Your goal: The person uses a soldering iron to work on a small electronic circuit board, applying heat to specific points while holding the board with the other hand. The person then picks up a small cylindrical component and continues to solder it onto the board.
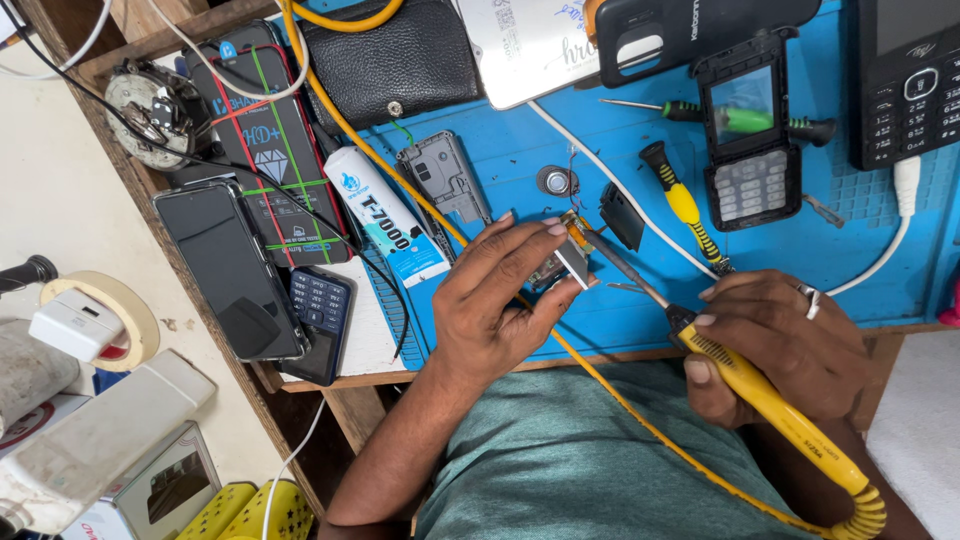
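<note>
Head view: left hand (495, 300) raised over the blue work mat (560, 320), fingers pinched on a small phone circuit board (562, 262). Right hand (775, 345) wrapped tight round a yellow soldering iron (760, 395), tip touching the board's upper edge. Nearby on the mat: an opened keypad phone (748, 150), a yellow-handled screwdriver (685, 205), a white glue tube (385, 215).

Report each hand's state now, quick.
Left hand: closed on a small circuit board, pinched between the fingertips.
Right hand: closed on a yellow soldering iron, tip at the board.
</note>
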